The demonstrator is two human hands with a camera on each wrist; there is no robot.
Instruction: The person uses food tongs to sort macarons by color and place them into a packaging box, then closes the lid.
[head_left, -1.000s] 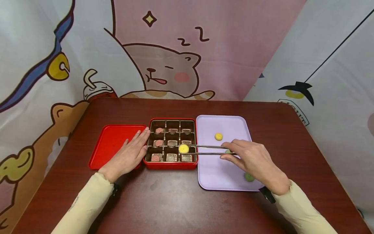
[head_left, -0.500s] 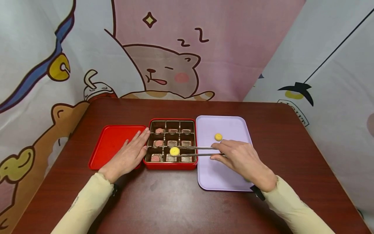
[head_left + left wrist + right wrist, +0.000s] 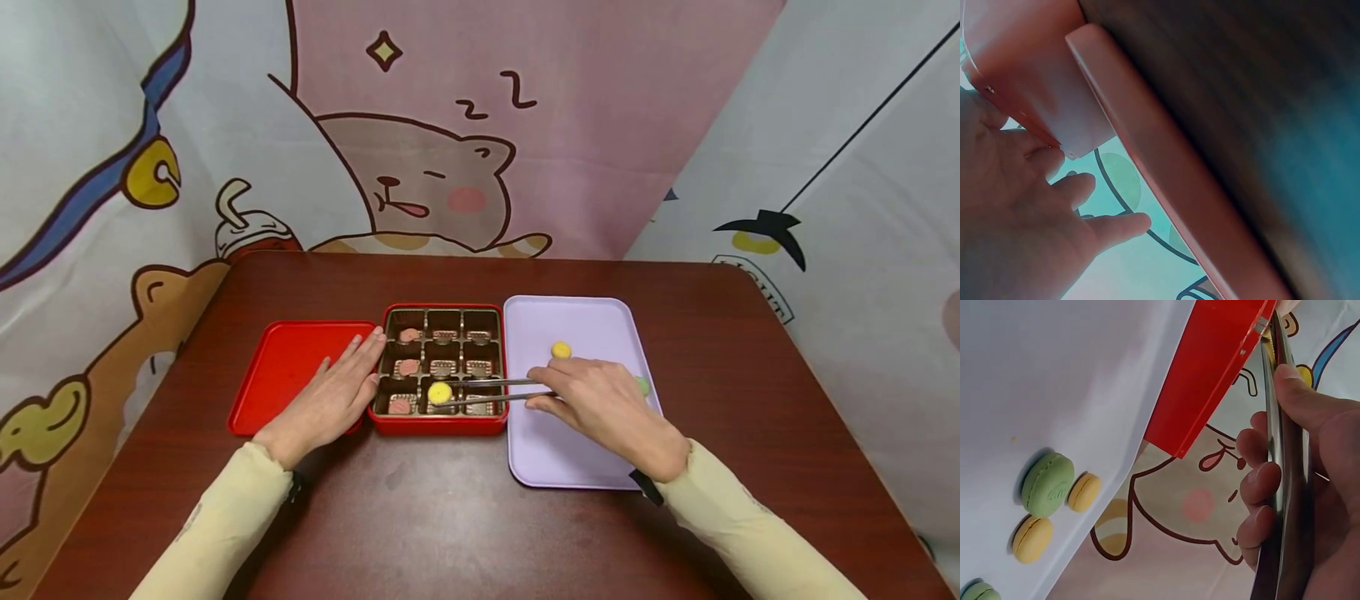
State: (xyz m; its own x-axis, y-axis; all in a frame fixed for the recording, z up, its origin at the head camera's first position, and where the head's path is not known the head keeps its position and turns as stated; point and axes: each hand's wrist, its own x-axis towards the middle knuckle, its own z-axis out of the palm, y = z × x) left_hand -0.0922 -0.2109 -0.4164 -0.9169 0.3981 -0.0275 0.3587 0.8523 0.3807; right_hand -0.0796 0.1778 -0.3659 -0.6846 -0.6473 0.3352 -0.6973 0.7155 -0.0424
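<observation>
My right hand [image 3: 609,410] grips metal tongs [image 3: 1285,462], which reach left over the red box [image 3: 442,426]. A yellow macaron [image 3: 440,393] sits between the tong tips, at the front middle compartment of the box's dark divided insert. Pink macarons lie in the left column: one at the back [image 3: 408,335], one in the middle [image 3: 408,367], one at the front [image 3: 401,405]. With straight fingers, my left hand [image 3: 324,402] rests against the box's left side, its palm over the red lid [image 3: 281,367].
The lilac tray [image 3: 566,325] stands right of the box. On it are a yellow macaron [image 3: 561,350] and a green one [image 3: 642,385], partly behind my right hand. The right wrist view shows several macarons there, including a large green one [image 3: 1049,484]. A patterned cloth [image 3: 585,125] hangs behind the table.
My right hand has moved left with the tongs, carrying the yellow macaron from the box's right column to its front middle compartment. My left hand has stayed put.
</observation>
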